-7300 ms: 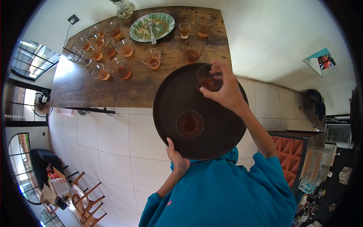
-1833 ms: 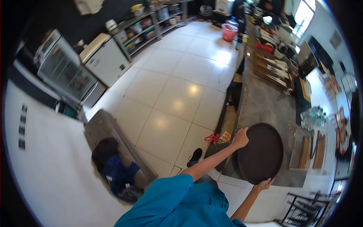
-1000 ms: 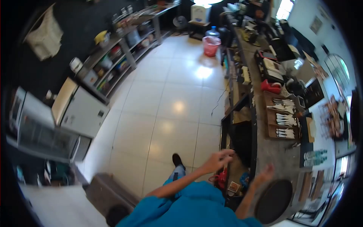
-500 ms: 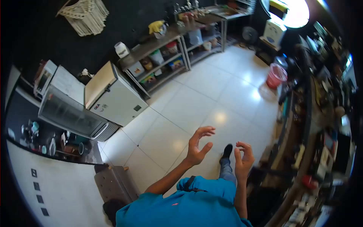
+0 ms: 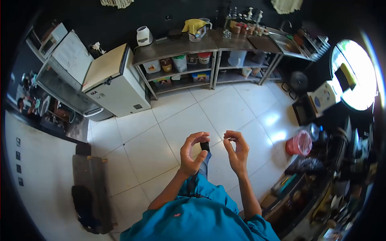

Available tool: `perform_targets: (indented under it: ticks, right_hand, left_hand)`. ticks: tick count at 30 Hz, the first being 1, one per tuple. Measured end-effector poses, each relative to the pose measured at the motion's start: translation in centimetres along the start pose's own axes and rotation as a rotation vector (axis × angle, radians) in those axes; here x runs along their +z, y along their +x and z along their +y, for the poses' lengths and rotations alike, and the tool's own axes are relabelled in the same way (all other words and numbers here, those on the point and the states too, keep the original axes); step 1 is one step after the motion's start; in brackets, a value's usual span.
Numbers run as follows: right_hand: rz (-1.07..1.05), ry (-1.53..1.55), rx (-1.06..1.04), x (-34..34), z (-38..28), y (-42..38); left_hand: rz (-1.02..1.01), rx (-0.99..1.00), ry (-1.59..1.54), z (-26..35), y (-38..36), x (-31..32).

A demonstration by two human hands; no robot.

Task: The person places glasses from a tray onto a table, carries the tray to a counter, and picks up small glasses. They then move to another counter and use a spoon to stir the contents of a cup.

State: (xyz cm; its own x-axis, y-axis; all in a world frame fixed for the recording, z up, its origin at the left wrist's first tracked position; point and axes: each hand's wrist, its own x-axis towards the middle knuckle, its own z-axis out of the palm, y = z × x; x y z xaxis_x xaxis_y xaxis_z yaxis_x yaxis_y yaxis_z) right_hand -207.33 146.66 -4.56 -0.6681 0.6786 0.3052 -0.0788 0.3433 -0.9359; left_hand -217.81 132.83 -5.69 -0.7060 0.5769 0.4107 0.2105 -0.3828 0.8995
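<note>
My left hand [image 5: 193,154] is raised in front of my waist, its fingers curved and its thumb apart from them. Nothing is in it. At about the same height, my right hand [image 5: 238,154] has bent fingers with the thumb close beneath them, and I see no object in it. A gap separates the two hands, and neither touches anything. Below them are the tiled floor [image 5: 187,124] and my dark shoe [image 5: 205,146], partly covered by the left hand's fingers.
Ahead stands a metal counter [image 5: 173,52] with shelves of tubs, joining a sink [image 5: 287,43]. A white freezer [image 5: 116,98] stands left. To the right are a red bin [image 5: 298,143] and a cluttered workbench [image 5: 321,201]. A grey bench [image 5: 90,176] lies at left.
The view has swung right, showing more of the sink and counter. Both hands remain raised and have come slightly closer together in the picture. The forward foot is now largely behind the hands.
</note>
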Motion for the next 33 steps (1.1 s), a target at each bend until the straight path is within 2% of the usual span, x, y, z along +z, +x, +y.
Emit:
perform_targets:
  ticks: [6, 8, 10, 14, 21, 24, 27, 28, 30, 32, 33]
  right_hand:
    - [0.075, 0.072, 0.144, -0.9, 7.3, 17.5]
    - [0.079, 0.027, 0.146, -2.2, 8.2, 22.9]
    - [0.098, 0.032, 0.116, -2.4, 9.9, 28.4]
    - [0.123, 0.043, 0.120, -3.0, 14.1, 38.9]
    - [0.009, 0.059, 0.066, -3.5, 26.6, 59.8]
    - [-0.041, 0.056, 0.040, -3.7, 35.5, 70.3]
    - [-0.113, -0.250, 0.004, -3.6, 44.9, 81.3]
    - [-0.125, -0.236, 0.016, -3.2, 47.7, 84.3]
    - [-0.144, -0.693, -0.041, -2.7, 52.8, 89.4]
    - [-0.249, -0.703, 0.074, -2.1, 54.3, 94.1]
    - [-0.357, -0.761, 0.092, -1.7, 55.0, 96.1]
  left_hand:
    - [-0.048, -0.115, -0.173, -11.5, 17.8, 3.4]
    - [-0.107, -0.079, -0.129, -13.8, 24.4, 5.1]
    - [-0.108, -0.105, -0.225, -15.2, 30.7, 6.7]
    - [-0.121, -0.098, -0.166, -20.4, 40.4, 8.7]
    - [-0.053, -0.111, -0.013, -34.0, 55.7, 13.2]
    - [0.029, -0.102, 0.046, -42.3, 62.7, 15.7]
    - [0.192, -0.248, 0.245, -51.7, 70.1, 17.5]
    - [0.200, -0.262, 0.261, -54.7, 72.3, 17.6]
    - [0.217, -0.243, 0.562, -60.3, 76.1, 17.9]
    - [0.190, -0.291, 0.631, -64.1, 79.4, 17.3]
    - [0.162, -0.389, 0.731, -65.4, 80.7, 17.1]
